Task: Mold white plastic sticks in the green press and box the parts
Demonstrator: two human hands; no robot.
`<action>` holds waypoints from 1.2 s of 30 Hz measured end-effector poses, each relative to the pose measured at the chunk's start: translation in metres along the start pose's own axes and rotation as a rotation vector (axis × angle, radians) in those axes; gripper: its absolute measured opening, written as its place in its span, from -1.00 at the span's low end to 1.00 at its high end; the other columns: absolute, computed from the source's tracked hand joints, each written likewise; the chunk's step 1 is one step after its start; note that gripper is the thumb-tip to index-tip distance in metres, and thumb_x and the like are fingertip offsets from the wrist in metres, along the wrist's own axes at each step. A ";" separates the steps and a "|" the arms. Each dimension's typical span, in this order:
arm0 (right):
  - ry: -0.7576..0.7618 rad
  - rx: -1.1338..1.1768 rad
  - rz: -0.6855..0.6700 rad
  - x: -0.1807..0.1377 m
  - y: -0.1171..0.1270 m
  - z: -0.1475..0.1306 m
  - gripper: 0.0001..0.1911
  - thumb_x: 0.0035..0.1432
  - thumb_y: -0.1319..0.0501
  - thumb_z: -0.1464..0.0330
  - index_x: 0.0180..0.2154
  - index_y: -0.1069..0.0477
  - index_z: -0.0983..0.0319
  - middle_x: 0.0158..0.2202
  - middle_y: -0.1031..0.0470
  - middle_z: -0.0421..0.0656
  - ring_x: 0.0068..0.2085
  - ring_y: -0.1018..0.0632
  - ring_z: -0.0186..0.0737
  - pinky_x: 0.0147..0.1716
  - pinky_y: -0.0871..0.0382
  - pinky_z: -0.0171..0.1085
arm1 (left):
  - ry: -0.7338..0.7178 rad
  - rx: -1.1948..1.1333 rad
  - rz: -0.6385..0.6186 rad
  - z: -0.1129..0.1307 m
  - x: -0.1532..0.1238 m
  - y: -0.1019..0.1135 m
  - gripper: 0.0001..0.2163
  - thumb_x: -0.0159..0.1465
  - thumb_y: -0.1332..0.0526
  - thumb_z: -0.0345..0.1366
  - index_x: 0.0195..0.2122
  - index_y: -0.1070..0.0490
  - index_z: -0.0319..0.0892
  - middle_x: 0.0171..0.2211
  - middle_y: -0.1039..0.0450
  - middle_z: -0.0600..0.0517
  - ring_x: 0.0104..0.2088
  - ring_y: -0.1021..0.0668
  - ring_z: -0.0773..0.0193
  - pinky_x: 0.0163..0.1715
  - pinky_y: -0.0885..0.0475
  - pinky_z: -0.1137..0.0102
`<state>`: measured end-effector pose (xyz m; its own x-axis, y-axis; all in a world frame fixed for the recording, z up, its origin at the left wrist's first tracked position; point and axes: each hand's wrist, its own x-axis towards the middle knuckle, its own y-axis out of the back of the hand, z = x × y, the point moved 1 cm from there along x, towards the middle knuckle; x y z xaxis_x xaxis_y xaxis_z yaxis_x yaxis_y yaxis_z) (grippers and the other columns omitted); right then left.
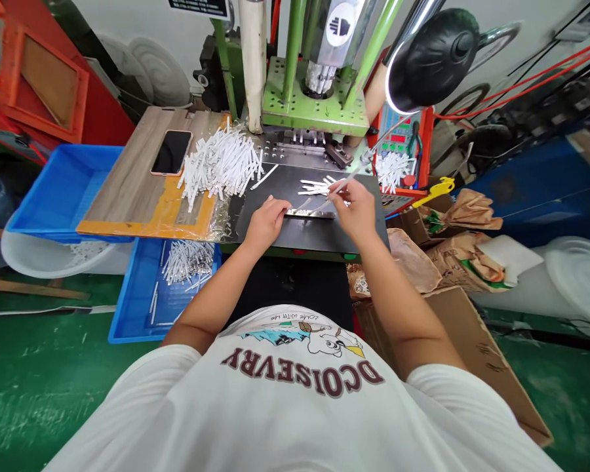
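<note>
My left hand [266, 221] rests on the black work plate [275, 229], fingers curled and pressed on the left end of a narrow metal bar [311, 214]. My right hand [356, 208] pinches a thin white strip [335, 191] above the bar's right end. A few more white strips [316, 187] lie just beyond the bar. A large heap of the same white strips [219, 165] lies to the left, partly on the wooden board [132, 190].
A green press machine [314, 98] stands behind the plate, with a black lamp [435, 59] at right. A phone [172, 152] lies on the board. Blue bins [59, 190] hold strips at left; a cardboard box [472, 354] and brown paper bags [465, 252] at right.
</note>
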<state>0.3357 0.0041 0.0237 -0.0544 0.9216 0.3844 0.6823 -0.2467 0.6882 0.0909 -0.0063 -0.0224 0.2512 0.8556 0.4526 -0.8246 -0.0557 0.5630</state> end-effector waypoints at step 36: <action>-0.421 -0.517 -0.071 -0.049 0.028 0.069 -0.67 0.40 -0.16 0.43 0.14 -0.47 0.31 0.33 -0.35 0.26 0.31 -0.36 0.28 0.31 -0.31 0.21 | 0.089 0.106 0.092 0.009 0.010 0.015 -0.81 0.36 -0.30 -0.11 -0.11 -0.56 -0.06 -0.07 -0.72 -0.06 -0.07 -0.71 0.05 0.10 -0.60 0.13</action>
<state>0.4075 -0.0268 -0.0185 0.2742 0.9533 0.1270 0.2446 -0.1968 0.9494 0.0852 -0.0029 -0.0034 0.1274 0.8863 0.4452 -0.7827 -0.1858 0.5940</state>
